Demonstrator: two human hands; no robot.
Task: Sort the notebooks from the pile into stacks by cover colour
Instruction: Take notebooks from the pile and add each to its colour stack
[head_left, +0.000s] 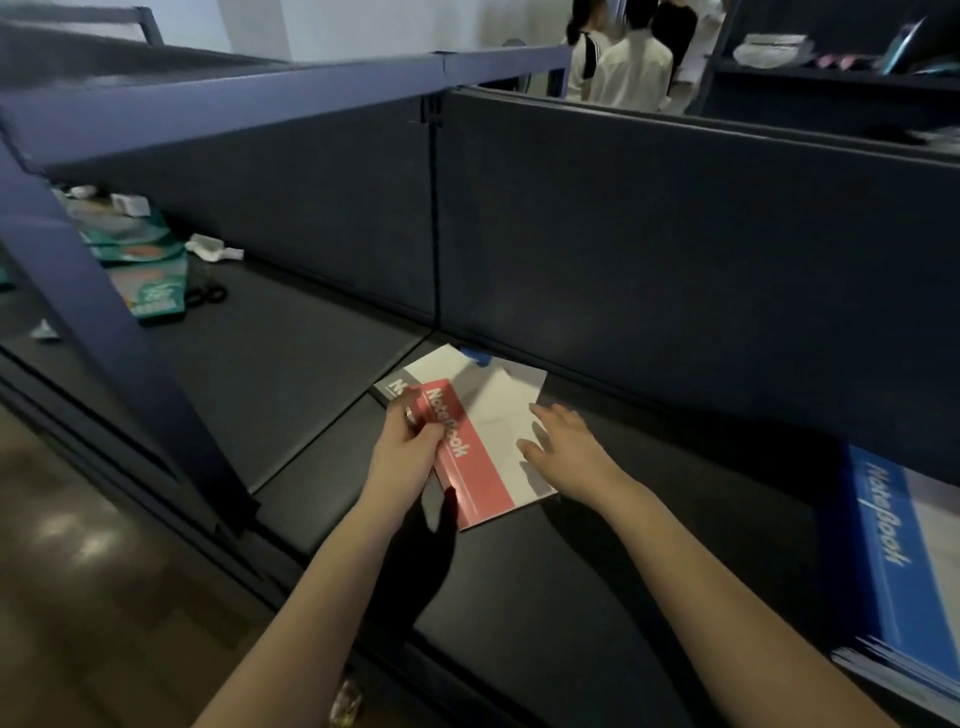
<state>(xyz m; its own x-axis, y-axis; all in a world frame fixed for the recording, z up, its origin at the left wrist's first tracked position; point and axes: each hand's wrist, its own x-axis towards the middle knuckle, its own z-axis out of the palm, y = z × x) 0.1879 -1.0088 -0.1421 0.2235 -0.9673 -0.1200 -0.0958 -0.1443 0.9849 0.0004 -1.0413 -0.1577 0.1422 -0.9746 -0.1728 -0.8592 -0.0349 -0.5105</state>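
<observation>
Dark shelf (571, 597) holds a blue notebook stack (883, 545) well right of both hands. The red notebook (480, 475) lies between them, its long axis pointing away. The left hand (410, 441) grips its spine edge and the right hand (571, 447) rests open on it.

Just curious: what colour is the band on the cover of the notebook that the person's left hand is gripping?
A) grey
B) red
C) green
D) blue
B: the left hand grips the red-and-white paper notebook by its red band printed "Notebook"; the blue-banded notebook stack lies apart at the right.
</observation>
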